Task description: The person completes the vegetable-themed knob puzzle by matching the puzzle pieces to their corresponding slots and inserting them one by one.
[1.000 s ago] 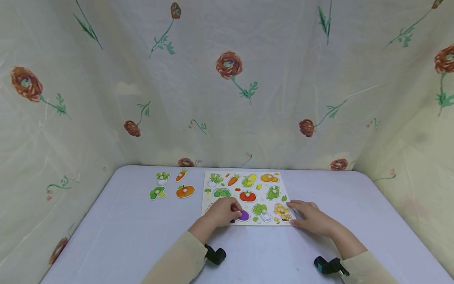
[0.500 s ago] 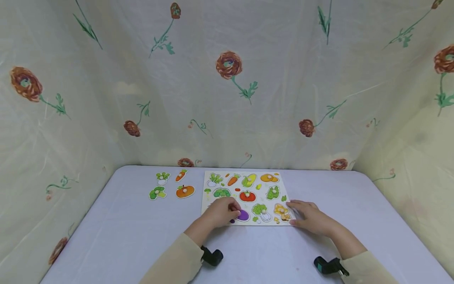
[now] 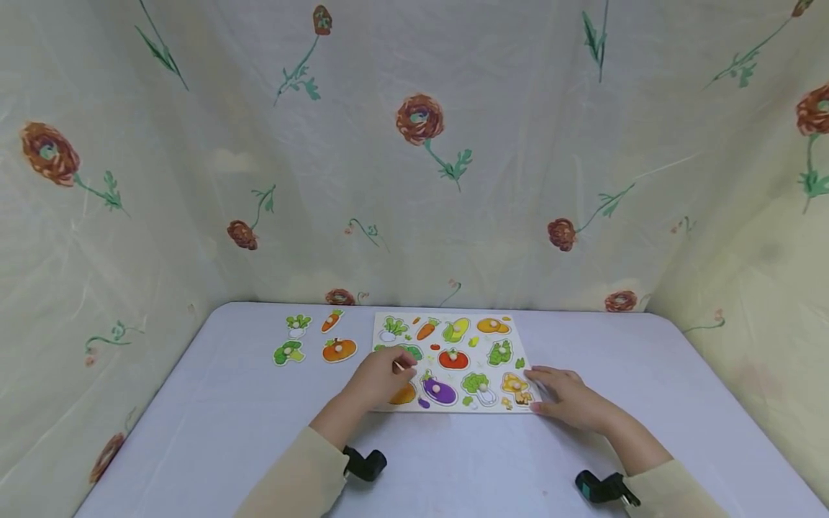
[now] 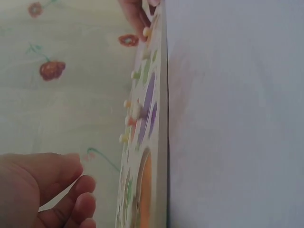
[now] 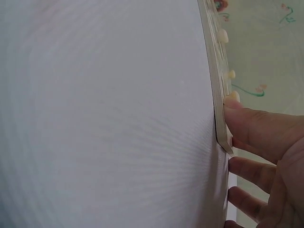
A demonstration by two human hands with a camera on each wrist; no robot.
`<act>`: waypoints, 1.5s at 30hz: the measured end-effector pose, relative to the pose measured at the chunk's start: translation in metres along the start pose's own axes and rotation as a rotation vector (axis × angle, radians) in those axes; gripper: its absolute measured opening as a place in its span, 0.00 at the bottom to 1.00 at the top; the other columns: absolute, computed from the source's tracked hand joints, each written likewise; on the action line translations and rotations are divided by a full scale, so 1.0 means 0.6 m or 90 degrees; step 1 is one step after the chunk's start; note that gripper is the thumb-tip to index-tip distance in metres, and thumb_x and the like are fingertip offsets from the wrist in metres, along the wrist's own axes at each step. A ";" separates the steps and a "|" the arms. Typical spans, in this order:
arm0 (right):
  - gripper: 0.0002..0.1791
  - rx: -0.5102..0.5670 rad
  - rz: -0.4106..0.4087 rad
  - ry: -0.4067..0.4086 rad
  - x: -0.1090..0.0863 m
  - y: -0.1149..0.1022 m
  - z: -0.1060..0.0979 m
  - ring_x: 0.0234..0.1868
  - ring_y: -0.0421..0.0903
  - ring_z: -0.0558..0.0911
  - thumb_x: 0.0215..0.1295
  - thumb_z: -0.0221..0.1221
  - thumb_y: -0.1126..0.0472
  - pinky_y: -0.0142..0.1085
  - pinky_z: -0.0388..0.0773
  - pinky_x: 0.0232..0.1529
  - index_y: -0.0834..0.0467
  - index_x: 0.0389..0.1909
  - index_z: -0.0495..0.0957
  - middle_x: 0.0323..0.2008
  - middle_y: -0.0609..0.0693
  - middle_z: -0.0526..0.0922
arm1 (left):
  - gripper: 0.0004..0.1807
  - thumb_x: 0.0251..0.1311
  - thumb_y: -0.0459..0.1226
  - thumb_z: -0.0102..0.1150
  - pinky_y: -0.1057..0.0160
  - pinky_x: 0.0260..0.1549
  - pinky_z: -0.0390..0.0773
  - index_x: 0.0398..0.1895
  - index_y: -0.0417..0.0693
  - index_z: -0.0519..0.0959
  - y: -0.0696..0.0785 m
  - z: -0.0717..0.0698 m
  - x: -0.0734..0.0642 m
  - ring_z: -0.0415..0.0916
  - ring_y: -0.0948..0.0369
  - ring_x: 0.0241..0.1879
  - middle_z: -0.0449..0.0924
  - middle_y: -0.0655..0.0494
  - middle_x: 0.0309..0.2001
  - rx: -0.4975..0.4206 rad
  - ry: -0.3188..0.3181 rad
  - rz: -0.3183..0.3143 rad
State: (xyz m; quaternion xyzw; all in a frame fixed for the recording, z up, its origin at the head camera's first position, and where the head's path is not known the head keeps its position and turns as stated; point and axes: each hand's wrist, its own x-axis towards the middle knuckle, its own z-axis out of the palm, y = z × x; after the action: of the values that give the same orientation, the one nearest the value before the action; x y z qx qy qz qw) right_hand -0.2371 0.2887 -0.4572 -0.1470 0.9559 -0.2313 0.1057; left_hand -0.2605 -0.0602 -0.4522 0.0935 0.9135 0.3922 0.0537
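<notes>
A white vegetable knob puzzle board (image 3: 430, 373) lies on the table. In its front row the purple eggplant piece (image 3: 442, 392) sits flat with its pale knob showing, next to an orange-brown piece (image 3: 404, 394) partly covered by my left hand (image 3: 378, 378). That hand hovers over the board's left side, fingers loosely bent with nothing between them; the left wrist view shows its fingertips (image 4: 85, 204) apart from the board. My right hand (image 3: 570, 397) rests at the right edge, its thumb (image 5: 251, 126) on the front corner and the other fingers spread along the side.
Left of the board lie loose pieces: a white radish (image 3: 297, 326), a carrot (image 3: 332, 321), a broccoli (image 3: 288, 352) and a pumpkin (image 3: 340, 350). A flowered curtain (image 3: 505, 237) hangs behind the white table (image 3: 214, 403).
My left hand has let go of the eggplant piece's knob and moved left and slightly back, uncovering the eggplant. The right hand stays at the board's edge.
</notes>
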 end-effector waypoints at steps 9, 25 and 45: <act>0.39 -0.013 -0.014 0.005 -0.002 0.004 -0.002 0.68 0.75 0.57 0.64 0.65 0.47 0.70 0.56 0.65 0.64 0.70 0.68 0.71 0.69 0.63 | 0.08 0.68 0.40 0.62 0.62 0.37 0.80 0.47 0.51 0.81 -0.044 -0.035 0.010 0.73 0.57 0.40 0.77 0.57 0.40 -0.044 0.080 -0.068; 0.39 -0.016 0.005 -0.001 0.000 0.007 0.001 0.70 0.74 0.56 0.65 0.64 0.48 0.70 0.55 0.65 0.64 0.71 0.66 0.72 0.69 0.61 | 0.11 0.66 0.37 0.64 0.57 0.43 0.78 0.49 0.45 0.82 -0.106 -0.087 0.020 0.73 0.54 0.43 0.79 0.50 0.45 -0.050 0.204 -0.086; 0.39 -0.014 -0.010 -0.001 -0.001 0.005 0.006 0.69 0.74 0.57 0.65 0.64 0.46 0.69 0.57 0.65 0.64 0.71 0.66 0.72 0.68 0.61 | 0.11 0.63 0.34 0.66 0.53 0.45 0.78 0.47 0.39 0.81 -0.143 -0.091 0.037 0.76 0.52 0.44 0.81 0.46 0.45 -0.040 0.193 -0.124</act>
State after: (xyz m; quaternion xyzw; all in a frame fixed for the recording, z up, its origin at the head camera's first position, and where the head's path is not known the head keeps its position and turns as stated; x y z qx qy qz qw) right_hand -0.2362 0.2901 -0.4614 -0.1561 0.9571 -0.2212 0.1030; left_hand -0.3028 -0.1518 -0.4778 -0.0571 0.9031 0.4233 -0.0441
